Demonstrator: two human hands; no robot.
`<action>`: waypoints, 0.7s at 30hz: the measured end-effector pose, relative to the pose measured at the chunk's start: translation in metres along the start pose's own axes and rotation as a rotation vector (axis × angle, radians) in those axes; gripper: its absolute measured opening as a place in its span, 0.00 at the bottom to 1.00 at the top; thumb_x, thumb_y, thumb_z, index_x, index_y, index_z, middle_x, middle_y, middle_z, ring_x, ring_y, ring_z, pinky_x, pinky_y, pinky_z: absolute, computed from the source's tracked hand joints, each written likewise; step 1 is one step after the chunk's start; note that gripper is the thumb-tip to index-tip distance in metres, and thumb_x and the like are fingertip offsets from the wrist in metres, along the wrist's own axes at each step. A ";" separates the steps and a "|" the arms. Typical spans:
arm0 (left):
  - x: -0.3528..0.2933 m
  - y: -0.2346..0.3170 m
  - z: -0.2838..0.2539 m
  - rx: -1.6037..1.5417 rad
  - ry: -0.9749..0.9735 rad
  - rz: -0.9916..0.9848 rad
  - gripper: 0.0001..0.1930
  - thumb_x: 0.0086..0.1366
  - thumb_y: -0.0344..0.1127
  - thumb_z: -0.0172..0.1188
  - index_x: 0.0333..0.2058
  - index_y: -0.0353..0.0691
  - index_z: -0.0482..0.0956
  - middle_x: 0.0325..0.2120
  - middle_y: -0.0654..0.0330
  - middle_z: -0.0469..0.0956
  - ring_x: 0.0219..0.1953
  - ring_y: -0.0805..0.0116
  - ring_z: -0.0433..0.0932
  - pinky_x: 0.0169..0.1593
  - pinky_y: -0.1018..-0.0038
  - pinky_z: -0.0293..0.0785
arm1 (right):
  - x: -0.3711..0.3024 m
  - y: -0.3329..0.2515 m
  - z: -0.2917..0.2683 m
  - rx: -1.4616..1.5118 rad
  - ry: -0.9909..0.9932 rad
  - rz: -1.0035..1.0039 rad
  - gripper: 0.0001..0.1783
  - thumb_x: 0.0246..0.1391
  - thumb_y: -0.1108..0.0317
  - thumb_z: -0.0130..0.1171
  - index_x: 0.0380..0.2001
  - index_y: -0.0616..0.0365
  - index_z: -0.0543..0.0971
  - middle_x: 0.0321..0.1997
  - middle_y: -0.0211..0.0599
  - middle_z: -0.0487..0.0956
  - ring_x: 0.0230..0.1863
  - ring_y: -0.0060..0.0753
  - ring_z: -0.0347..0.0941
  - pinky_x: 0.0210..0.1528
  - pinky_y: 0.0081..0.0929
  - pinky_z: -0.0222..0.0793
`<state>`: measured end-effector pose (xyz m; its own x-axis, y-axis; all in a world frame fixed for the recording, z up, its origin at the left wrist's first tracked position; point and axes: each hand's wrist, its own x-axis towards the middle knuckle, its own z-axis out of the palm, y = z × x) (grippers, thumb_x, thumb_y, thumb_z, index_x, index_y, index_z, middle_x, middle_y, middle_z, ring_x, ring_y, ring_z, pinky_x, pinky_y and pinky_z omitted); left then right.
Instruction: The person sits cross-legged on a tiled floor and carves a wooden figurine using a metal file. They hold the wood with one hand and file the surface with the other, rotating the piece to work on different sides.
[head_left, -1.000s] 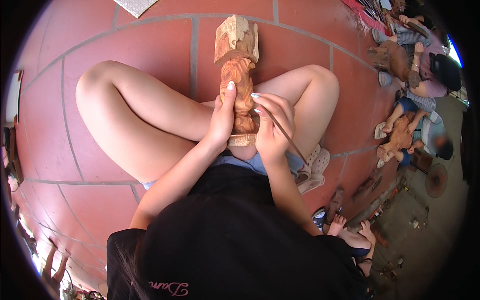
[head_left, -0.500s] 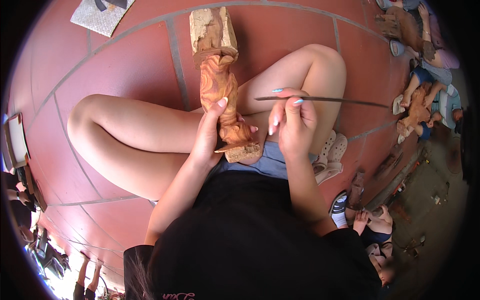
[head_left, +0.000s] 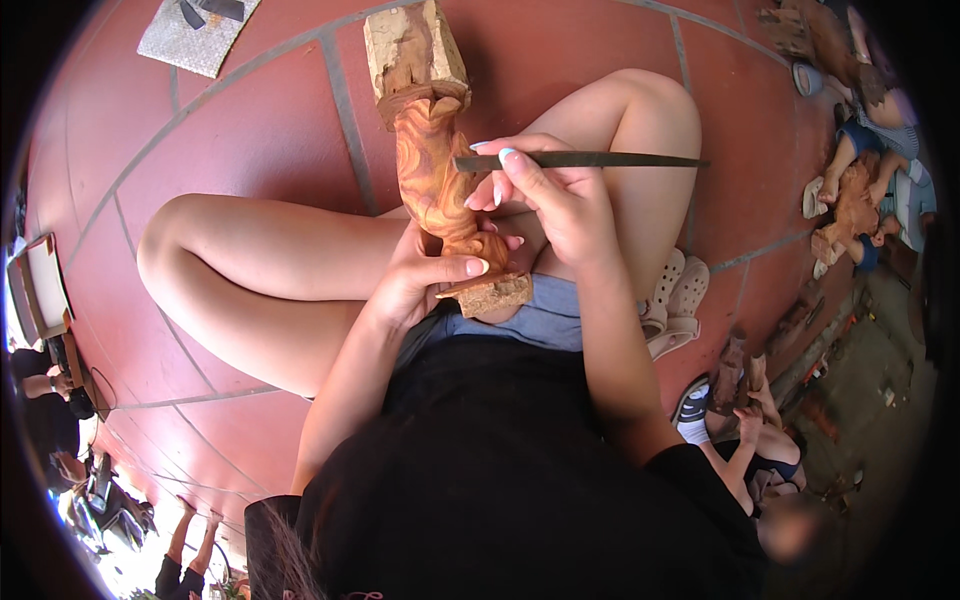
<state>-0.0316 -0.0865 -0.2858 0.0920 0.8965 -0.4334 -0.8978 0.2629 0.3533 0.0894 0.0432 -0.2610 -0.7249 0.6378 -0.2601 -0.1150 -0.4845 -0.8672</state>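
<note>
A wood carving (head_left: 425,165) with swirling reddish-brown grain rises from my lap, tilted slightly left. Its two ends are pale, rough-cut blocks. My left hand (head_left: 412,275) wraps the lower part, the thumb lying across the front just above the bottom block. In my right hand (head_left: 568,200) is a slim, dark, flat file (head_left: 635,160), pinched between thumb and fingers. The file's left end meets the carving's right side near mid-height, and its other end points right over my knee. Some fingers of my right hand lie close beside the carved surface.
My crossed legs (head_left: 270,250) surround the carving on red floor tiles (head_left: 260,130). A pale mat (head_left: 190,45) with dark pieces on it lies at the far left. Light clogs (head_left: 680,300) stand by my right leg. Several people sit at the right with wooden pieces (head_left: 850,210).
My right hand has moved up and left, bringing the file against the carving and turning its flat side into view. My left thumb has slid down to the carving's lower part.
</note>
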 end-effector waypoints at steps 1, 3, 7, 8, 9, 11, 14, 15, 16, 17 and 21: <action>-0.001 0.001 0.000 0.019 -0.008 -0.021 0.30 0.50 0.21 0.64 0.51 0.34 0.62 0.41 0.54 0.74 0.49 0.54 0.76 0.52 0.57 0.75 | -0.001 0.000 0.003 -0.052 0.023 -0.008 0.11 0.62 0.70 0.52 0.44 0.65 0.75 0.24 0.32 0.76 0.31 0.22 0.78 0.33 0.16 0.72; -0.004 0.003 0.003 0.054 0.008 -0.022 0.30 0.50 0.20 0.63 0.52 0.34 0.62 0.42 0.53 0.74 0.49 0.54 0.76 0.52 0.58 0.75 | -0.006 0.000 0.007 -0.111 0.043 -0.020 0.10 0.61 0.69 0.53 0.41 0.64 0.75 0.24 0.32 0.77 0.30 0.20 0.77 0.31 0.14 0.71; -0.016 0.004 0.010 0.161 0.109 0.036 0.34 0.51 0.21 0.65 0.56 0.35 0.58 0.44 0.54 0.74 0.48 0.61 0.76 0.54 0.65 0.72 | -0.029 -0.008 0.039 -0.374 0.237 -0.110 0.04 0.57 0.74 0.57 0.34 0.65 0.76 0.25 0.33 0.78 0.28 0.17 0.75 0.30 0.15 0.71; -0.020 0.004 0.012 0.210 0.152 0.063 0.35 0.51 0.22 0.65 0.56 0.35 0.57 0.44 0.54 0.74 0.48 0.62 0.76 0.54 0.67 0.72 | -0.034 -0.009 0.047 -0.492 0.278 -0.165 0.04 0.56 0.75 0.57 0.33 0.65 0.76 0.25 0.33 0.78 0.27 0.17 0.75 0.30 0.16 0.71; -0.021 -0.002 0.006 0.219 0.162 0.076 0.38 0.51 0.22 0.66 0.58 0.35 0.53 0.46 0.55 0.72 0.48 0.66 0.75 0.55 0.69 0.71 | -0.041 0.001 0.051 -0.492 0.346 -0.265 0.03 0.54 0.79 0.59 0.31 0.66 0.76 0.26 0.35 0.79 0.28 0.17 0.75 0.30 0.17 0.72; -0.022 -0.005 0.008 0.224 0.187 0.094 0.39 0.50 0.20 0.66 0.58 0.35 0.52 0.47 0.55 0.71 0.49 0.67 0.74 0.55 0.69 0.71 | -0.053 0.014 0.057 -0.452 0.393 -0.294 0.03 0.53 0.80 0.60 0.31 0.67 0.75 0.28 0.38 0.80 0.29 0.17 0.76 0.31 0.17 0.73; -0.024 -0.003 0.003 0.236 0.205 0.113 0.40 0.50 0.17 0.63 0.59 0.35 0.50 0.48 0.54 0.69 0.50 0.68 0.72 0.54 0.70 0.71 | -0.058 0.019 0.071 -0.424 0.464 -0.267 0.05 0.52 0.81 0.60 0.29 0.67 0.73 0.34 0.45 0.81 0.33 0.18 0.76 0.36 0.18 0.75; -0.026 -0.001 0.003 0.229 0.212 0.121 0.40 0.50 0.17 0.63 0.59 0.35 0.50 0.48 0.54 0.69 0.50 0.68 0.72 0.54 0.70 0.71 | -0.058 0.023 0.075 -0.416 0.480 -0.275 0.05 0.52 0.81 0.60 0.29 0.67 0.73 0.34 0.46 0.81 0.34 0.18 0.76 0.37 0.18 0.75; -0.028 0.001 0.003 0.222 0.219 0.129 0.40 0.50 0.17 0.63 0.59 0.35 0.50 0.48 0.54 0.69 0.51 0.68 0.72 0.54 0.70 0.71 | -0.057 0.026 0.078 -0.407 0.496 -0.283 0.05 0.52 0.80 0.60 0.28 0.67 0.73 0.35 0.47 0.81 0.35 0.19 0.76 0.38 0.18 0.75; -0.030 0.002 0.002 0.240 0.215 0.143 0.39 0.51 0.17 0.63 0.59 0.35 0.50 0.48 0.54 0.69 0.51 0.67 0.72 0.54 0.70 0.71 | -0.056 0.026 0.080 -0.400 0.504 -0.267 0.05 0.52 0.80 0.60 0.28 0.67 0.73 0.34 0.47 0.81 0.35 0.18 0.76 0.38 0.18 0.75; -0.034 0.003 -0.003 0.269 0.200 0.172 0.38 0.52 0.19 0.62 0.58 0.34 0.49 0.48 0.53 0.68 0.51 0.67 0.71 0.54 0.70 0.71 | -0.052 0.029 0.090 -0.448 0.528 -0.217 0.06 0.52 0.80 0.61 0.27 0.67 0.73 0.31 0.44 0.81 0.34 0.17 0.76 0.36 0.17 0.74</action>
<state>-0.0390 -0.1178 -0.2727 -0.1604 0.8551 -0.4930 -0.7450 0.2228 0.6288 0.0628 -0.0576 -0.2343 -0.2797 0.9506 -0.1346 0.1520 -0.0945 -0.9838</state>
